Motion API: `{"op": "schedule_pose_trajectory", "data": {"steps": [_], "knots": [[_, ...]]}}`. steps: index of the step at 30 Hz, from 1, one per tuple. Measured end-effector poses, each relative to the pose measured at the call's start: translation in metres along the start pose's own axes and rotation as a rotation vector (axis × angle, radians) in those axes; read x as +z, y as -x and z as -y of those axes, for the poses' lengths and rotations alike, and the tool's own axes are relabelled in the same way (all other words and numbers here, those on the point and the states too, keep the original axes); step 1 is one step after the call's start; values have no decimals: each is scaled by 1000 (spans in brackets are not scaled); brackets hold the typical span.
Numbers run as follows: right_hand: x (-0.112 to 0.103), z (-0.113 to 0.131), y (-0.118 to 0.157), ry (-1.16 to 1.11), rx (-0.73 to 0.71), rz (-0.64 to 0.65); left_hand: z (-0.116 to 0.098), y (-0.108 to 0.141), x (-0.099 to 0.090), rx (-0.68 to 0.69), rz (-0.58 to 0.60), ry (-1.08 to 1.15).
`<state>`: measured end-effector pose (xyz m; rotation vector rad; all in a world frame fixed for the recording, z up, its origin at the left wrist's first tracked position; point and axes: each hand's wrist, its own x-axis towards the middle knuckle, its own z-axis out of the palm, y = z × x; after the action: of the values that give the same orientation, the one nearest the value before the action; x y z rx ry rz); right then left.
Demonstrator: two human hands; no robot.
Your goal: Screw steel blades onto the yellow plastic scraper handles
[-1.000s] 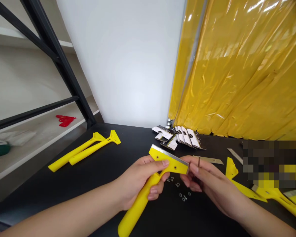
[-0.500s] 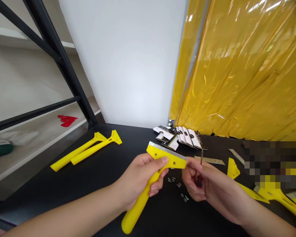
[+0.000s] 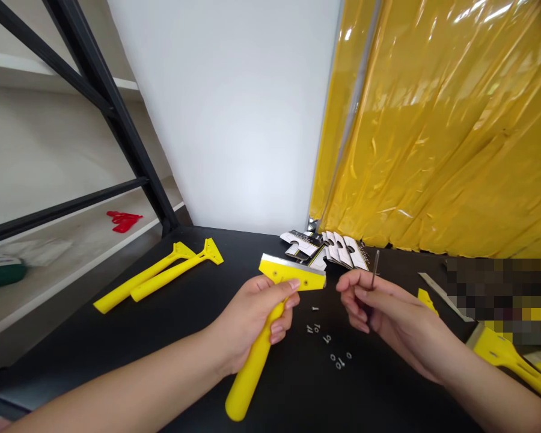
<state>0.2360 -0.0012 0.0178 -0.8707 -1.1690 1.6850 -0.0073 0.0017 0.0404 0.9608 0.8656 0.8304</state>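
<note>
My left hand (image 3: 268, 310) is wrapped round a yellow scraper (image 3: 251, 376), thumb pressed on its head. A metal blade runs along the head's top edge, with two screw holes below it. My right hand (image 3: 379, 310) is closed on a thin metal rod (image 3: 375, 264), apart from the scraper's right end; the rod's lower part is hidden in the fingers. On the black table between and below the hands lie several small screws (image 3: 314, 308) and nuts (image 3: 348, 355).
Two yellow scraper handles (image 3: 165, 279) lie at left. White-and-black cards (image 3: 342, 248) are piled at the back. Right of my right hand lie a loose blade (image 3: 446, 296), a yellow head piece (image 3: 427, 300) and another scraper (image 3: 500, 349). A black-framed shelf (image 3: 117, 126) stands at left.
The scraper in my left hand has shifted slightly left and up. My right hand has drawn away from its head to the right, still with the rod.
</note>
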Motion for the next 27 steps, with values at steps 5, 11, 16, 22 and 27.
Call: {"op": "schedule_pose_trajectory", "data": {"steps": [5, 11, 16, 22, 27], "knots": [[-7, -9, -6, 267, -4, -70, 2, -2, 0, 8, -34, -20], [-16, -17, -8, 668, -45, -210, 4, -2, -2, -3, -37, -44], [-23, -16, -8, 856, -33, -314, 3, -1, -2, -16, -26, -71], [-25, -13, -6, 897, -92, -306, 2, 0, -2, -11, -43, -42], [-21, -8, -6, 737, -64, -310, 4, -2, -3, -14, -60, -29]]}}
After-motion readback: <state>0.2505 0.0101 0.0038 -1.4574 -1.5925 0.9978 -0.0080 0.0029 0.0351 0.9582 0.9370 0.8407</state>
